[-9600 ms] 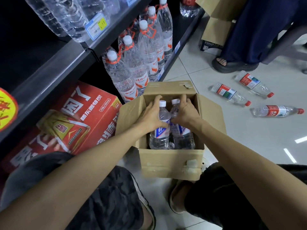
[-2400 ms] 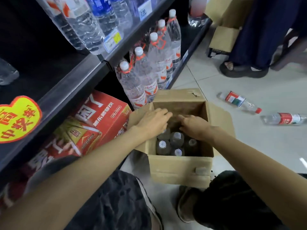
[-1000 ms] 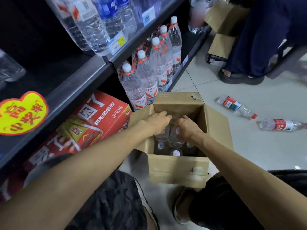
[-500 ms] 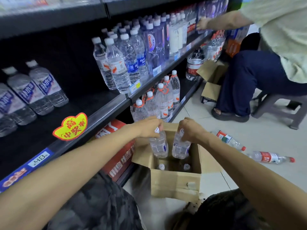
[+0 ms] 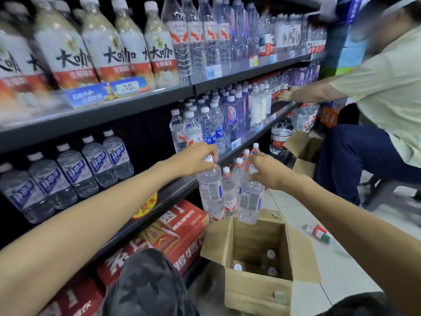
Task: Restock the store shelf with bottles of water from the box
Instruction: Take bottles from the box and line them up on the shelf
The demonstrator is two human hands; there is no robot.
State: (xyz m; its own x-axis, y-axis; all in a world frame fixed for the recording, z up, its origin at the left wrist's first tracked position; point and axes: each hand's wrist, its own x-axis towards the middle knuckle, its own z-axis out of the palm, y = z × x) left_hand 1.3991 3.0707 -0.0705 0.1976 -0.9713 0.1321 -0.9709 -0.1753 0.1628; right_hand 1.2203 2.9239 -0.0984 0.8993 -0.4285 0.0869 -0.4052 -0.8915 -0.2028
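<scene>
Left hand [image 5: 197, 158] grips the cap end of one water bottle [image 5: 209, 192], fingers curled round its neck; right hand [image 5: 265, 168] grips the neck of a second bottle [image 5: 250, 199] the same way. Both bottles hang upright in the air, side by side, above the far edge of the box and just in front of the shelf edge.

Shelving [image 5: 145, 103] fills the left and upper part of the view, in dark tiers. On the top tier stand large bottles with white and red labels, with clear bottles to their right. The middle tier [image 5: 173, 190] carries a row of blue-labelled bottles [image 5: 95, 163] at the left, a bare gap, then a packed group of water bottles further right. Red cartons [image 5: 173, 233] lie on the lowest level beneath it.

At the right sits another person [image 5: 376, 115], one arm reaching to the shelf.

On the floor below the hands stands the open box [image 5: 257, 290], flaps out, with three bottle caps [image 5: 271, 253] showing deep inside.

Orange-collared bottles [image 5: 238, 179] stand on the lowest tier behind the held pair. One small bottle [image 5: 321, 233] lies on the floor tiles right of the box.
</scene>
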